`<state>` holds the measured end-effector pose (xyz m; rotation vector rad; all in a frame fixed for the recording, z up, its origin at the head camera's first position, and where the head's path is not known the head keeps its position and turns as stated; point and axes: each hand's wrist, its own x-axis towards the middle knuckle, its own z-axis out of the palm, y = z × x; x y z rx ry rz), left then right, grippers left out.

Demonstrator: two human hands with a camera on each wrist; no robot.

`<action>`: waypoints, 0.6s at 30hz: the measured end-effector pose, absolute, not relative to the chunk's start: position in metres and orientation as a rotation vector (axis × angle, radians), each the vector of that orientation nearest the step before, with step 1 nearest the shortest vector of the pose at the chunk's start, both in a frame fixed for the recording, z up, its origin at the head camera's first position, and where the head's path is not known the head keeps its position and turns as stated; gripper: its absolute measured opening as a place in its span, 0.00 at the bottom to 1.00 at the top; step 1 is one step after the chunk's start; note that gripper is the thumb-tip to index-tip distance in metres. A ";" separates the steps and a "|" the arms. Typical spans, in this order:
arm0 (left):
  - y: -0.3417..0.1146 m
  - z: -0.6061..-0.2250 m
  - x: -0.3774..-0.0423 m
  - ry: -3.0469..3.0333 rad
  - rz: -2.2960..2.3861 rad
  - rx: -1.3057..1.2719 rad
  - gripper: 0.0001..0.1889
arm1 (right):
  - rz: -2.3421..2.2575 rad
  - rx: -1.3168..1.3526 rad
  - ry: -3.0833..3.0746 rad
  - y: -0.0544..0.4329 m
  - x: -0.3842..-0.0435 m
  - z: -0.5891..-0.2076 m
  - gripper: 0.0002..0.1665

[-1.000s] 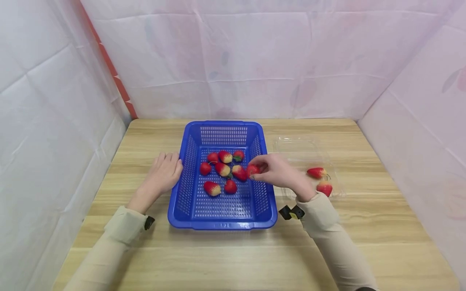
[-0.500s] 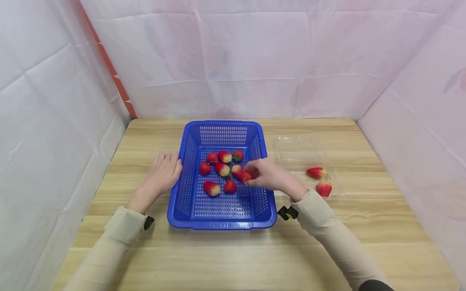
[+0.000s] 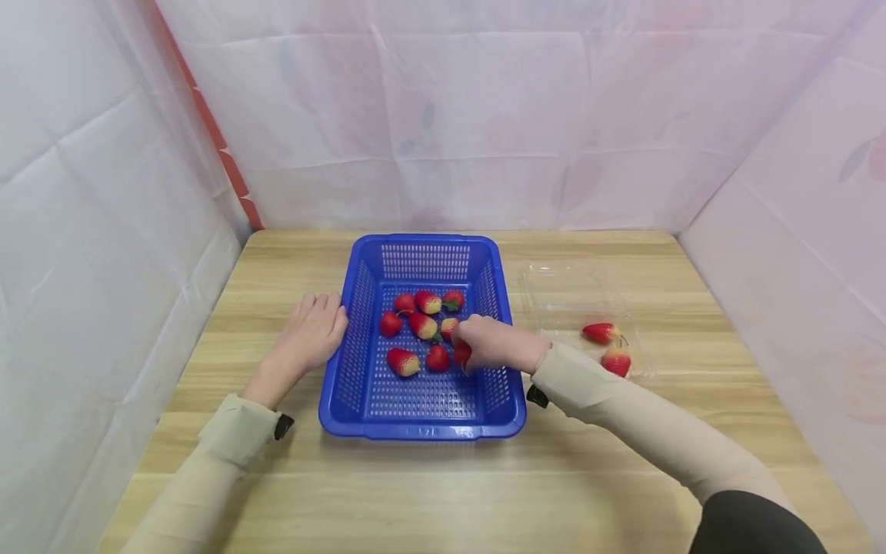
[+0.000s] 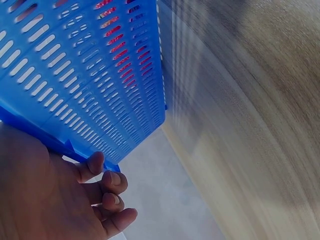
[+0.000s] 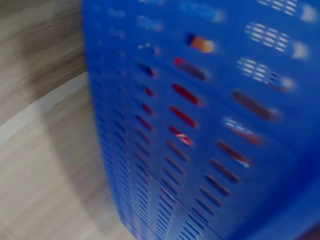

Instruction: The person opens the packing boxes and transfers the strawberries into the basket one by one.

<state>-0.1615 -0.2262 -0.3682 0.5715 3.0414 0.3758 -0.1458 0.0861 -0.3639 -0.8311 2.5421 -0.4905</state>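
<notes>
A blue perforated basket (image 3: pixel 422 429) stands on the table with several red strawberries inside, some with yellowish ends, such as this strawberry (image 3: pixel 403 362). My left hand (image 3: pixel 313 331) grips the basket's left rim, and in the left wrist view its fingers (image 4: pixel 115 182) curl just outside that rim. Inside the basket, near its right wall, my right hand (image 3: pixel 490 342) holds a red strawberry (image 3: pixel 461 355) low beside the others; the hand covers most of it. The right wrist view shows mainly the slotted basket wall (image 5: pixel 175 165), blurred, with red behind the slots.
A clear plastic box (image 3: pixel 564 288) lies to the basket's right, two strawberries resting in it, one of them a pointed strawberry (image 3: pixel 601 332). The wooden table (image 3: pixel 415 500) is enclosed by pale cloth walls (image 3: pixel 484 115) at the back and sides.
My right hand has moved left and down into the basket, carrying the strawberry from beside the right wall to near the other fruit. My left hand keeps its place on the rim.
</notes>
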 end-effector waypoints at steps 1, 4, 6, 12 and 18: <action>-0.226 -0.368 -0.161 3.044 0.375 0.575 0.20 | -0.469 -0.824 2.536 0.085 -0.147 -0.367 0.11; -0.226 -0.370 -0.160 3.046 0.374 0.581 0.19 | -0.422 -0.807 2.501 0.080 -0.148 -0.372 0.13; -0.227 -0.370 -0.160 3.047 0.373 0.584 0.19 | -0.396 -0.775 2.487 0.078 -0.151 -0.375 0.14; -0.226 -0.371 -0.160 3.044 0.374 0.590 0.17 | -0.379 -0.705 2.487 0.075 -0.158 -0.380 0.16; -0.226 -0.372 -0.162 3.047 0.396 0.591 0.17 | -0.405 -0.735 2.471 0.076 -0.159 -0.379 0.17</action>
